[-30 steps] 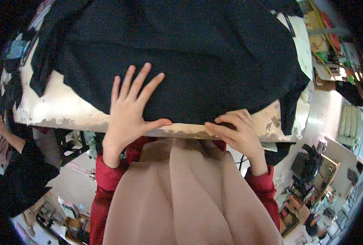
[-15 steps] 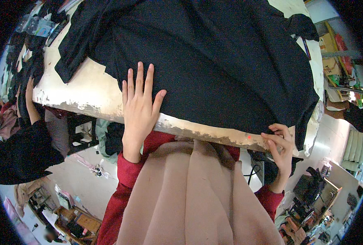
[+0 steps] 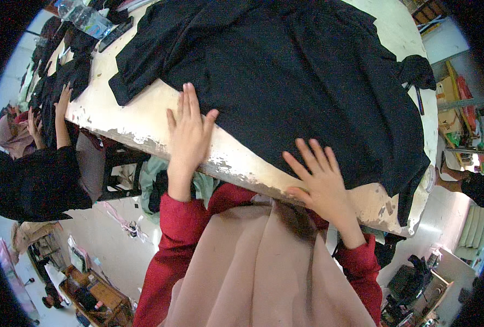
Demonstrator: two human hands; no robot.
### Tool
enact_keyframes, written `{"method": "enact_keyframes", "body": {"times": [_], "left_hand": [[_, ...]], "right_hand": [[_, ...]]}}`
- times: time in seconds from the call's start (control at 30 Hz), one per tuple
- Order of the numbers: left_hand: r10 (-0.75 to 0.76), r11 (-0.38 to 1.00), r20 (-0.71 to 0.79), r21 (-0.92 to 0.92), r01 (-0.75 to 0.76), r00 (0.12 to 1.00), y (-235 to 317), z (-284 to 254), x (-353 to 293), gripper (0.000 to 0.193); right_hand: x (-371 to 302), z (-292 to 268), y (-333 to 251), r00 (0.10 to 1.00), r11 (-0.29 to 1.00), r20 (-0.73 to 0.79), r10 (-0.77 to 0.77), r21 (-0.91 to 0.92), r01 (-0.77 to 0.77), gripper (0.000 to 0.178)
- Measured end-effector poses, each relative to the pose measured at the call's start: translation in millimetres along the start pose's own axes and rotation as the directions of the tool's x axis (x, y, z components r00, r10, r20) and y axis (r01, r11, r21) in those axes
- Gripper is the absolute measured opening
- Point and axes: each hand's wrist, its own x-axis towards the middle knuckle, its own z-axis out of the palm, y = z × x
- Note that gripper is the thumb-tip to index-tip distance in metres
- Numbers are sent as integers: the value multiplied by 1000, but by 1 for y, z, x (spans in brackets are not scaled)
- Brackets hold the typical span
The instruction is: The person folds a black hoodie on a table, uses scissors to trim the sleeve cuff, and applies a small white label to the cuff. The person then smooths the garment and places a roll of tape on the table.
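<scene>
A large black garment (image 3: 285,82) lies spread over the pale, worn tabletop (image 3: 247,158). My left hand (image 3: 190,131) is at the garment's left edge, fingers stretched out, its fingertips touching the cloth and the palm over bare wood. Near the front edge of the table my right hand (image 3: 321,180) rests with its fingers spread; the fingertips lie on the black cloth. Neither hand grips anything. A dark, slim object (image 3: 419,101) lies by a bunched bit of black cloth at the garment's right side.
A clear plastic bottle (image 3: 86,19) lies at the far left beside a dark flat object (image 3: 116,34). Another person in black (image 3: 37,182) handles dark cloth at the table's left end. A wooden crate (image 3: 97,294) stands on the floor lower left; shelves stand at right.
My right hand has moved left from the garment's lower right corner and its fingers have spread. The garment's front edge has drawn back, baring more tabletop. My left hand stays near its edge.
</scene>
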Motion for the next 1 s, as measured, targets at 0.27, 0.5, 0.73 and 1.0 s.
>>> {"method": "enact_keyframes", "body": {"times": [0.27,0.5,0.73,1.0], "left_hand": [[-157,979,-35,127,160,987,-8,-2,-7,61],[-89,996,-68,11,90,994,-6,-29,-4,40],[277,905,3,-335,-260,961,93,-15,-6,32],[297,955,106,-30,-296,949,80,-1,-14,49]], "right_hand": [[-95,-12,60,969,971,62,239,-23,-238,49],[-102,-39,61,965,946,-117,236,254,-200,41],[-4,-3,30,887,975,-426,178,201,-100,46],[-13,16,12,964,975,-159,214,-17,-220,70]]}}
